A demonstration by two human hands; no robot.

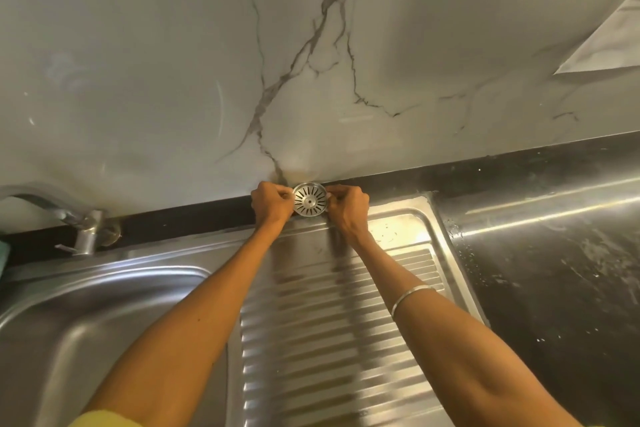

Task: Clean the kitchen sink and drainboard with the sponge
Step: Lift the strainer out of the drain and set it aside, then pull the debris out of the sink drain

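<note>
Both my arms reach toward the middle of the frame, and my left hand (272, 203) and right hand (348, 206) meet at the far edge of the ribbed stainless-steel drainboard (332, 322). Between them I hold a round slotted metal sink strainer (310, 199), tilted up on edge so its slotted face looks at me. The fingers (285, 197) of my left hand pinch its left rim, the right ones pinch the right rim. It sits just in front of the white marble-veined wall panel (173, 62), above the dark strip of the desk (180, 222). The stainless-steel sink basin (104, 322) fills the lower left, with the chrome tap (79, 222) at centre left. A thin silver bangle (410, 298) circles my right forearm. No sponge is visible anywhere in frame.
</note>
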